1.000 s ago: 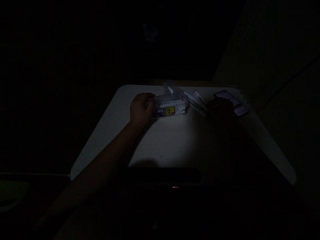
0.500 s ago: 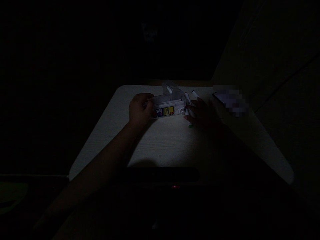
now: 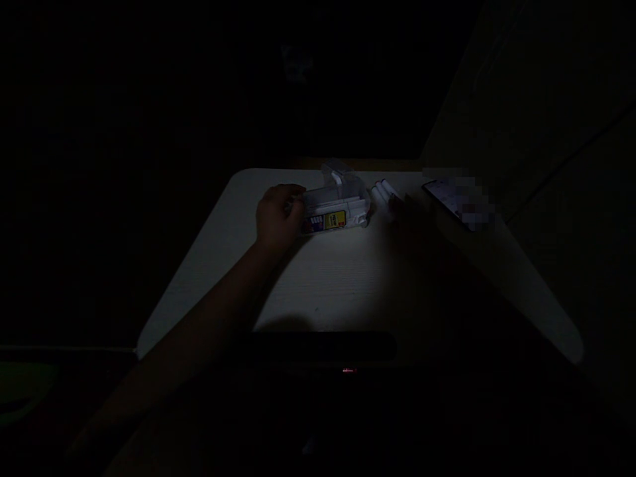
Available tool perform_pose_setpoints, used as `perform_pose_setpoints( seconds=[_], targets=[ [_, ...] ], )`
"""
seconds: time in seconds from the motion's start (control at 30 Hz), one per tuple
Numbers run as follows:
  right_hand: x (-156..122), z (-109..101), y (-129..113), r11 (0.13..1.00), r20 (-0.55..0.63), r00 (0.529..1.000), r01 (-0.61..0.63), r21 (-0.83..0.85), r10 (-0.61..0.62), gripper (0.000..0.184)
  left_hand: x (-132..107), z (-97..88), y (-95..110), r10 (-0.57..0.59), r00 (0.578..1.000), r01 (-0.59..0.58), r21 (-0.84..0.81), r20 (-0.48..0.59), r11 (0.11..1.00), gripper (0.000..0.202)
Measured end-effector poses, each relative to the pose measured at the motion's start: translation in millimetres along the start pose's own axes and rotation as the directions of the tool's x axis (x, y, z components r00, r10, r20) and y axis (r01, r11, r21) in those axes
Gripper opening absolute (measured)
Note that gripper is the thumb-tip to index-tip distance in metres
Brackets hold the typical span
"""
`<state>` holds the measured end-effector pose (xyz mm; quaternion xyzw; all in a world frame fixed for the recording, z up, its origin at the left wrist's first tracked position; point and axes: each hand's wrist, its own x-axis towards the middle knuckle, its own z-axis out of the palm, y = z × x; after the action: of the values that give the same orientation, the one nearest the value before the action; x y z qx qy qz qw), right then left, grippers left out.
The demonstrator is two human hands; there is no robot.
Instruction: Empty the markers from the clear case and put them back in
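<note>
My left hand (image 3: 279,215) is closed around the left end of a clear plastic case (image 3: 358,192), which lies on its side on the table. The case has a yellow and dark blue label (image 3: 334,220) and its clear lid stands up at the back. White sticks, likely markers, show inside it. To the right of the case a few white markers (image 3: 385,192) lie side by side on the table. My right hand (image 3: 410,222) is at the near end of these markers, in deep shadow. Its fingers cannot be made out.
The white table (image 3: 308,278) has rounded corners and a dark slot (image 3: 318,343) along its near edge. A phone (image 3: 450,199), partly blurred out, lies at the right edge. A dark upright surface stands behind the table. The scene is very dim.
My right hand has moved right, away from the case's end. The green-ended marker by the case has shifted right, and the markers now sit close together. My left hand and the case stayed put.
</note>
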<state>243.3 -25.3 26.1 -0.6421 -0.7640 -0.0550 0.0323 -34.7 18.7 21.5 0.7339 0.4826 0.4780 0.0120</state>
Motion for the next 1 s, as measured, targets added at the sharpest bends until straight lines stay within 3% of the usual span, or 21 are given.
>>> perform_pose_setpoints(
  seconds=[0.23,0.43,0.63,0.73,0.9,1.0],
  targets=[
    [5.9,19.5,25.5,0.992,-0.038,0.994,-0.109,-0.068,0.107,0.06,-0.3,-0.3,-0.6,-0.004,1.0,0.004,0.012,0.006,1.0,0.025],
    [1.7,25.6,27.3,0.973,-0.15,0.97,-0.208,-0.102,0.192,0.059,0.1,-1.6,2.7,-0.006,1.0,0.006,0.006,0.003,1.0,0.027],
    [2.7,29.5,27.2,0.966,-0.191,0.949,-0.258,-0.002,0.253,0.063,0.0,-0.5,1.4,-0.008,1.0,0.008,0.009,-0.009,1.0,0.028],
    [2.6,31.5,25.7,0.945,-0.244,0.913,-0.323,0.053,0.326,0.069,0.2,0.2,-0.5,-0.005,1.0,0.005,0.013,-0.005,1.0,0.027],
    [1.6,34.0,17.3,0.845,-0.259,0.806,-0.525,0.104,0.533,0.08,0.0,-0.5,0.8,-0.005,1.0,0.005,0.01,0.005,1.0,0.027],
    [2.4,32.4,13.7,0.853,-0.242,0.818,-0.509,0.116,0.521,0.076,-0.3,-0.9,1.6,0.001,1.0,-0.001,0.005,-0.001,1.0,0.027]
  ],
)
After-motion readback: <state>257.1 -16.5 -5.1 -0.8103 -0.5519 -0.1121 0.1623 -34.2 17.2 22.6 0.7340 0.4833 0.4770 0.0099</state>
